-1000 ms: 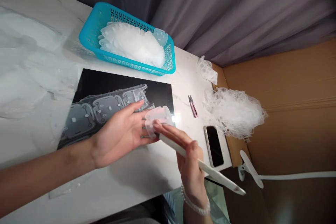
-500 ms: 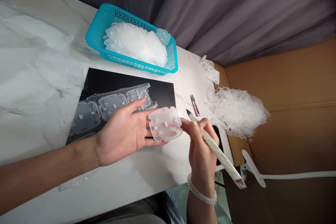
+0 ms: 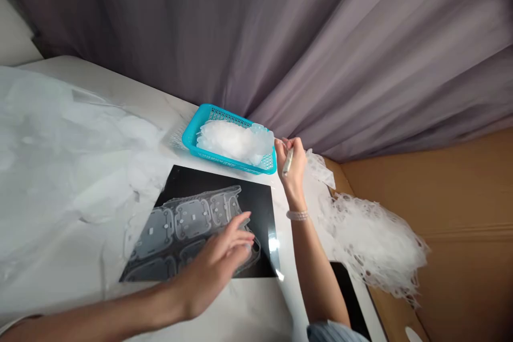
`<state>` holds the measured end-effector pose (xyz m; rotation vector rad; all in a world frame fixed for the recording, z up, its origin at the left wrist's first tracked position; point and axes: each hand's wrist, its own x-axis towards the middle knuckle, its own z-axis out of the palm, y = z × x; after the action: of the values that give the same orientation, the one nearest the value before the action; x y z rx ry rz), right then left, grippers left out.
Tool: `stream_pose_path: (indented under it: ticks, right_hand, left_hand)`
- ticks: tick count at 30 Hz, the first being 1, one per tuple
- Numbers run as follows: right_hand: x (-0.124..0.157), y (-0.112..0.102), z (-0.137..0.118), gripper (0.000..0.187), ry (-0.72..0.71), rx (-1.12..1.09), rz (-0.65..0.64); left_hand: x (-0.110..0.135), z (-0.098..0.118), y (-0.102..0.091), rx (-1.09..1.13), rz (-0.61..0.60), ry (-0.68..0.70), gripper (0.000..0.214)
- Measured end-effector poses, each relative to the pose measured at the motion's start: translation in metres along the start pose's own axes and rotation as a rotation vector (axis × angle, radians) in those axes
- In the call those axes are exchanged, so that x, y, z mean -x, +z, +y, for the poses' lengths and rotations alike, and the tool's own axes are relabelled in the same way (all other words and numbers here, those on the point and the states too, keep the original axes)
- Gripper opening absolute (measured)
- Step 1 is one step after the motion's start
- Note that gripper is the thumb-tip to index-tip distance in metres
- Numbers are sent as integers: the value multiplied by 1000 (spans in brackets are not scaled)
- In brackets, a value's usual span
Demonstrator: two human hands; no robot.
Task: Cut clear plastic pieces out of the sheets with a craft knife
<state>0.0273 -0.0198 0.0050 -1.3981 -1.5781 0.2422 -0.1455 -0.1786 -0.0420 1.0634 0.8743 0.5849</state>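
My right hand (image 3: 293,163) is at the right end of a blue plastic basket (image 3: 192,136), wrapped round a white-handled craft knife (image 3: 287,162) whose tip is hidden. Its fingertips are by a translucent, rounded piece (image 3: 262,136) at the edge of the pile of similar pieces (image 3: 226,136) in the basket; whether they still pinch it I cannot tell. My left hand (image 3: 224,251), slightly blurred, is open with its fingers stretched out, over the right part of a clear sheet of moulded pieces (image 3: 192,218). That sheet lies on a black mat (image 3: 258,208).
A heap of translucent sheets (image 3: 80,171) covers the table's left side. On the right lie a tangle of net-like offcuts (image 3: 377,240) and a smaller scrap (image 3: 319,168), beside a cardboard wall (image 3: 460,214). A grey curtain (image 3: 240,26) hangs behind the basket.
My right hand has moved up and away to the basket with the knife, and the loose piece has left my left hand. My left hand has turned palm-down over the sheet. The view has tilted up.
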Motion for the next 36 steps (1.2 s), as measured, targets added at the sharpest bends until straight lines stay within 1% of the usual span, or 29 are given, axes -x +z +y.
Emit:
stream_pose_path:
  ticks: [1, 2, 3, 4, 6, 8, 10, 12, 14, 15, 17, 18, 20, 23, 25, 26, 28, 31, 33, 36]
  right_hand:
    - [-1, 1, 0, 33, -6, 31, -15]
    - [5, 0, 0, 33, -4, 46, -31]
    - [17, -3, 0, 33, -2, 63, -49]
    - [34, -8, 0, 33, 1, 80, -79]
    - [77, -18, -1, 33, 24, 116, -172]
    - [121, -28, 0, 32, 74, 163, -307]
    - [158, -33, 0, 31, 116, 202, -388]
    - [183, -32, 0, 26, 99, 252, -405]
    - [197, -28, 1, 19, 32, 328, -401]
    - [200, -25, 2, 17, -3, 362, -401]
    - [197, -24, 7, 20, -46, 395, -395]
    - [193, -25, 11, 22, -45, 387, -386]
    - [178, -31, 20, 25, 0, 333, -354]
    - [152, -47, 33, 27, 111, 251, -290]
    - [142, -54, 36, 27, 175, 224, -254]
    - [141, -56, 36, 27, 199, 212, -255]
    - [147, -54, 35, 29, 212, 201, -299]
    - [165, -46, 36, 23, 167, 226, -368]
    - [172, -42, 41, 17, 151, 233, -345]
    - [169, -47, 54, 17, 184, 221, -253]
  left_hand:
    - [4, -1, -2, -246, -19, 101, 60]
    - [6, -4, -5, -483, -28, 199, 56]
    - [7, -8, -8, -697, -28, 284, 51]
    - [7, -15, -11, -883, -20, 350, 48]
    - [4, -31, -17, -1165, 33, 440, 48]
    - [-1, -46, -22, -1351, 72, 470, 52]
    - [-7, -55, -25, -1454, 104, 468, 54]
    - [-10, -57, -27, -1502, 128, 468, 55]
    - [-11, -54, -29, -1539, 124, 467, 55]
    - [-11, -50, -29, -1565, 111, 458, 56]
    - [-12, -41, -29, -1629, 88, 433, 57]
    - [-14, -35, -29, -1655, 91, 424, 58]
    - [-25, -24, -27, -1680, 127, 432, 56]
    - [-56, -12, -23, -1677, 175, 476, 55]
    - [-82, -6, -23, -1677, 164, 507, 55]
    - [-94, -5, -23, -1678, 152, 522, 55]
    - [-114, -2, -24, -1681, 126, 555, 54]
    - [-132, 2, -27, -1684, 106, 592, 53]
    - [-139, 5, -27, -1686, 96, 616, 53]
    - [-151, 10, -25, -1683, 69, 654, 57]
